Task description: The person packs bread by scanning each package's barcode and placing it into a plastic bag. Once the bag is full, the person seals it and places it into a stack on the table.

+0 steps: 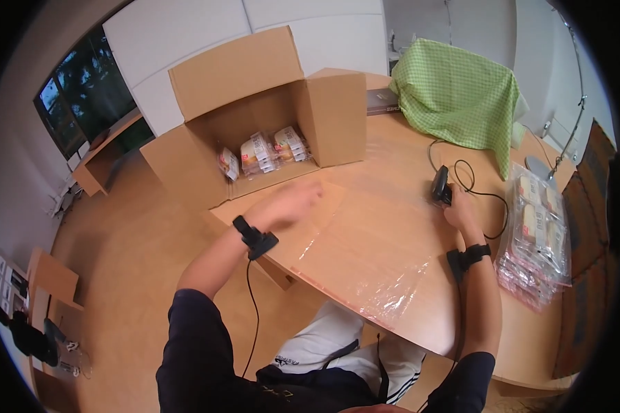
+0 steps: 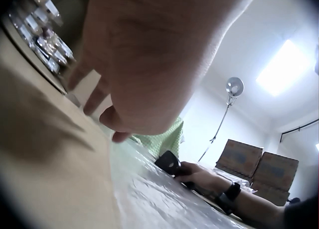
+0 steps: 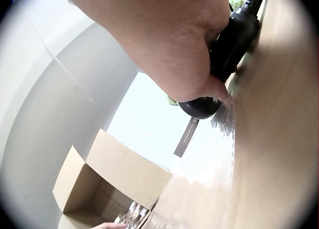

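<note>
A clear plastic sheet [image 1: 365,258] lies flat on the table. My left hand [image 1: 293,206], slightly blurred, is over its left part, in front of the cardboard box; in the left wrist view the fingers of this hand [image 2: 144,64] are extended and hold nothing. Whether they touch the plastic, I cannot tell. On the right, my right hand [image 1: 460,212] grips a black corded device [image 1: 441,184] at the sheet's right side. The right wrist view shows the fingers of that hand [image 3: 169,50] wrapped around the black device [image 3: 234,45], partly hiding it.
The open cardboard box [image 1: 334,124] holds several packaged food items [image 1: 257,153]. A green checkered cloth [image 1: 458,93] covers something at the back. Stacked clear packs [image 1: 536,230] lie at the right, beyond the black cable [image 1: 506,206]. The table's front edge curves near my lap.
</note>
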Demonstrator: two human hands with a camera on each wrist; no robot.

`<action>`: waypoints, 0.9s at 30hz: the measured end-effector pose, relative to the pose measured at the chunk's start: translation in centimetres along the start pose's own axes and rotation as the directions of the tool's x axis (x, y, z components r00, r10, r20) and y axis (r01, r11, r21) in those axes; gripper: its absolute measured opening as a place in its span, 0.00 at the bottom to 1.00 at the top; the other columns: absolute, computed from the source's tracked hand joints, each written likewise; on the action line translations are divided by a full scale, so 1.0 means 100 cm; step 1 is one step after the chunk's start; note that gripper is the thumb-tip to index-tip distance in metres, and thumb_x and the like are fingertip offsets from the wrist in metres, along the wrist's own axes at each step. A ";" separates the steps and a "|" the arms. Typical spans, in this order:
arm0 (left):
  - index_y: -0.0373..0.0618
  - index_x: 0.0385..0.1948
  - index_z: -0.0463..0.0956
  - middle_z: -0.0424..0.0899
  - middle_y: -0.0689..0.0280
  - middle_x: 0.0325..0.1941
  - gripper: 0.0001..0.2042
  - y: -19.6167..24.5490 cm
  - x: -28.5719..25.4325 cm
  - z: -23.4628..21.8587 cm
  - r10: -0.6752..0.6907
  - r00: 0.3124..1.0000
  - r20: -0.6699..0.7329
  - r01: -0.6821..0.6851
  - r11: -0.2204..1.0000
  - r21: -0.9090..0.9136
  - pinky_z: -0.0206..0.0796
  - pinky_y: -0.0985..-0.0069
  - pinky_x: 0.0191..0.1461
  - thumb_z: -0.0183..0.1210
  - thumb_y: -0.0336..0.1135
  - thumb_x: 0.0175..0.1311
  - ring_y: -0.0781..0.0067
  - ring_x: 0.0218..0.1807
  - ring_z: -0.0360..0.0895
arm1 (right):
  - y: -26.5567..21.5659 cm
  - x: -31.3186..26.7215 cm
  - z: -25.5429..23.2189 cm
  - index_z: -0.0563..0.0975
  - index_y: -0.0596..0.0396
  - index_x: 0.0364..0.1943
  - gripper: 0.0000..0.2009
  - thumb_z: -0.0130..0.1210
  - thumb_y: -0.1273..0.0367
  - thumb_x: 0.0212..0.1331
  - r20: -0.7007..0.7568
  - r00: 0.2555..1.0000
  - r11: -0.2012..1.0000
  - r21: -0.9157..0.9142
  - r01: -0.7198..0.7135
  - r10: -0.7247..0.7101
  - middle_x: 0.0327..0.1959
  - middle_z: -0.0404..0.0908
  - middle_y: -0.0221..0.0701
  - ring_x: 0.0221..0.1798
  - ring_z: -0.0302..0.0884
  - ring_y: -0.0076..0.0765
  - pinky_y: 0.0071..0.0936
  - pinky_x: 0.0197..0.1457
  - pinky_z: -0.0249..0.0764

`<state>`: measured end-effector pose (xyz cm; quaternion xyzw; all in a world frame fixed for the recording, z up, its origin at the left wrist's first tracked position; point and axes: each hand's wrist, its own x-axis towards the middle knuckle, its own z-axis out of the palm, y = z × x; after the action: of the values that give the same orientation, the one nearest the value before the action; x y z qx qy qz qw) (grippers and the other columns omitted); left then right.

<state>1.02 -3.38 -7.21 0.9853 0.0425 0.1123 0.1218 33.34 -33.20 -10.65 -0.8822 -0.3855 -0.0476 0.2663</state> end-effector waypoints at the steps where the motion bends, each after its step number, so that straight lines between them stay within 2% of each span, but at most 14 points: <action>1: 0.39 0.42 0.73 0.75 0.50 0.53 0.13 -0.015 0.000 -0.008 -0.103 0.993 -0.055 0.104 0.994 0.016 0.66 0.62 0.60 0.51 0.21 0.54 0.50 0.56 0.72 | 0.003 0.002 0.003 0.70 0.61 0.56 0.25 0.59 0.76 0.50 0.003 1.000 1.000 0.004 0.002 -0.002 0.52 0.76 0.50 0.57 0.72 0.59 0.44 0.59 0.70; 3: 0.37 0.43 0.74 0.75 0.48 0.51 0.14 -0.044 -0.002 -0.038 -0.183 0.963 -0.198 0.249 0.886 0.392 0.68 0.60 0.59 0.55 0.26 0.52 0.48 0.55 0.73 | 0.014 0.006 0.009 0.70 0.53 0.58 0.25 0.58 0.71 0.52 0.032 0.999 1.000 -0.030 -0.005 0.006 0.55 0.75 0.42 0.60 0.71 0.53 0.49 0.59 0.68; 5: 0.37 0.46 0.72 0.75 0.49 0.51 0.18 -0.062 -0.005 -0.064 -0.519 0.811 -0.268 0.575 0.628 0.524 0.70 0.57 0.57 0.58 0.29 0.52 0.45 0.55 0.73 | 0.015 0.007 0.010 0.69 0.53 0.58 0.26 0.58 0.71 0.52 0.032 0.999 0.999 -0.041 -0.008 0.009 0.56 0.75 0.42 0.60 0.71 0.53 0.51 0.59 0.68; 7: 0.39 0.52 0.68 0.73 0.47 0.55 0.26 -0.096 -0.017 -0.075 -0.581 0.680 -0.447 0.731 0.490 0.475 0.69 0.57 0.60 0.65 0.36 0.52 0.42 0.57 0.73 | 0.015 0.007 0.011 0.69 0.53 0.59 0.26 0.58 0.72 0.52 0.032 0.999 0.999 -0.047 -0.014 0.016 0.56 0.74 0.42 0.61 0.70 0.53 0.52 0.59 0.67; 8: 0.39 0.52 0.68 0.73 0.47 0.55 0.26 -0.115 -0.022 -0.079 -0.579 0.683 -0.446 0.728 0.488 0.482 0.69 0.57 0.60 0.65 0.36 0.52 0.42 0.57 0.73 | 0.014 0.007 0.011 0.68 0.53 0.59 0.26 0.58 0.72 0.52 0.048 0.999 0.998 -0.057 -0.022 0.025 0.57 0.74 0.43 0.62 0.69 0.53 0.53 0.59 0.67; 10: 0.38 0.56 0.63 0.71 0.45 0.58 0.31 -0.143 -0.026 -0.082 -0.688 0.552 -0.472 0.834 0.453 0.315 0.69 0.56 0.60 0.67 0.37 0.51 0.41 0.58 0.72 | 0.014 0.008 0.011 0.68 0.53 0.59 0.26 0.58 0.72 0.52 0.061 0.998 0.997 -0.063 -0.032 0.036 0.57 0.73 0.43 0.62 0.69 0.53 0.54 0.59 0.66; 12: 0.37 0.57 0.61 0.72 0.44 0.55 0.33 -0.139 -0.020 -0.085 -0.675 0.552 -0.490 0.833 0.466 0.298 0.70 0.56 0.60 0.68 0.37 0.50 0.39 0.57 0.74 | 0.014 0.007 0.011 0.68 0.53 0.59 0.26 0.58 0.72 0.52 0.044 0.999 0.997 -0.068 -0.024 0.027 0.57 0.73 0.43 0.62 0.69 0.53 0.54 0.59 0.67; 14: 0.37 0.57 0.61 0.74 0.43 0.56 0.33 -0.139 -0.014 -0.084 -0.726 0.489 -0.483 0.872 0.421 0.250 0.71 0.58 0.60 0.68 0.38 0.51 0.40 0.57 0.75 | 0.019 0.008 0.014 0.68 0.53 0.58 0.26 0.58 0.72 0.52 0.036 0.999 0.998 -0.070 -0.008 0.010 0.56 0.73 0.42 0.62 0.70 0.53 0.54 0.58 0.67; 15: 0.37 0.57 0.61 0.74 0.43 0.56 0.33 -0.143 -0.014 -0.083 -0.729 0.488 -0.479 0.872 0.421 0.248 0.71 0.58 0.60 0.68 0.38 0.51 0.40 0.57 0.75 | 0.021 0.008 0.015 0.68 0.53 0.58 0.25 0.58 0.71 0.52 0.024 1.000 0.997 -0.074 0.013 -0.012 0.56 0.74 0.42 0.61 0.70 0.52 0.54 0.58 0.67; 17: 0.36 0.58 0.61 0.77 0.42 0.56 0.33 -0.145 -0.012 -0.086 -0.796 0.454 -0.400 0.891 0.412 0.191 0.73 0.61 0.59 0.68 0.38 0.52 0.45 0.58 0.77 | 0.020 0.007 0.015 0.68 0.53 0.58 0.25 0.58 0.72 0.52 0.034 0.999 0.997 -0.082 0.002 0.001 0.56 0.74 0.42 0.61 0.70 0.52 0.54 0.58 0.68; 20: 0.35 0.57 0.62 0.78 0.42 0.54 0.33 -0.139 -0.010 -0.084 -0.816 0.427 -0.390 0.904 0.388 0.179 0.73 0.62 0.60 0.69 0.37 0.51 0.48 0.59 0.77 | 0.015 0.007 0.011 0.68 0.54 0.58 0.25 0.57 0.72 0.52 0.039 0.999 0.996 -0.085 -0.011 0.014 0.55 0.74 0.41 0.60 0.71 0.52 0.54 0.57 0.68; 24: 0.33 0.56 0.63 0.80 0.45 0.53 0.32 -0.137 -0.017 -0.088 -0.782 0.474 -0.404 0.879 0.401 0.256 0.74 0.62 0.59 0.68 0.36 0.51 0.47 0.57 0.78 | 0.016 0.006 0.013 0.69 0.54 0.57 0.25 0.57 0.72 0.52 0.021 1.000 0.999 -0.053 0.007 -0.005 0.54 0.75 0.42 0.59 0.71 0.53 0.54 0.56 0.69; 26: 0.31 0.53 0.67 0.82 0.46 0.50 0.28 -0.132 -0.021 -0.093 -0.734 0.524 -0.432 0.850 0.415 0.325 0.75 0.62 0.56 0.66 0.37 0.53 0.47 0.54 0.80 | 0.015 0.005 0.012 0.69 0.55 0.57 0.24 0.56 0.72 0.52 0.016 1.000 0.998 -0.058 0.005 -0.004 0.54 0.75 0.42 0.59 0.71 0.54 0.54 0.57 0.69; 27: 0.34 0.48 0.73 0.83 0.47 0.47 0.21 -0.116 -0.023 -0.099 -0.699 0.556 -0.449 0.829 0.431 0.356 0.76 0.61 0.54 0.63 0.36 0.55 0.48 0.51 0.82 | 0.015 0.005 0.012 0.69 0.55 0.57 0.24 0.55 0.73 0.51 0.009 1.000 0.998 -0.062 0.006 -0.006 0.54 0.75 0.43 0.59 0.71 0.54 0.54 0.57 0.69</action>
<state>-4.18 9.86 -1.28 0.8264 0.5304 0.1424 -0.1243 34.56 -33.11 -12.16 -0.8890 -0.3877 -0.0563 0.2371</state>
